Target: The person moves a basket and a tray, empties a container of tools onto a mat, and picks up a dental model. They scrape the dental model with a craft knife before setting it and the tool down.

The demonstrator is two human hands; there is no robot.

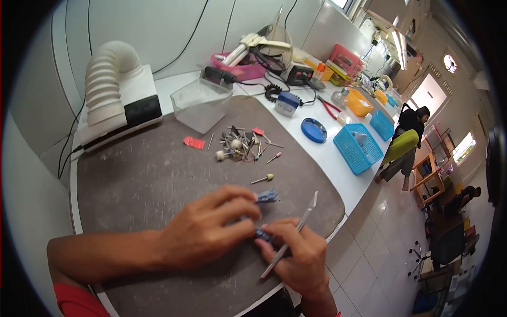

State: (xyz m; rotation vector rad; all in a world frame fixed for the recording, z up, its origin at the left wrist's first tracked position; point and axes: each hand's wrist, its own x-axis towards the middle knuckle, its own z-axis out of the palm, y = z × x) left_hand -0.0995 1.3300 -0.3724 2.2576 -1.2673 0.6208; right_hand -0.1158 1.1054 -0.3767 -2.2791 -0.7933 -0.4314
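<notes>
My left hand [214, 224] has its fingers curled and slightly blurred, with a small lumpy blue-grey piece [268, 196] at the fingertips; the thumb is hidden. Close beside it, my right hand [300, 256] is closed around a slim metal knife [285, 245] whose flat blade points away from me. Between the right thumb and index finger shows a second blue-grey piece [262, 235], partly covered by the fingers. Just beyond the hands, a small rotary bit with a yellowish tip [269, 177] lies on the brown mat [142, 195].
A pile of rotary bits [240, 145] lies on the mat near a clear tray [200, 108]. A white hose unit [119, 95] stands at left. Along the right are a blue lid [314, 130], red-handled pliers [330, 108] and a blue basket [358, 149]. A person [409, 132] is farther off.
</notes>
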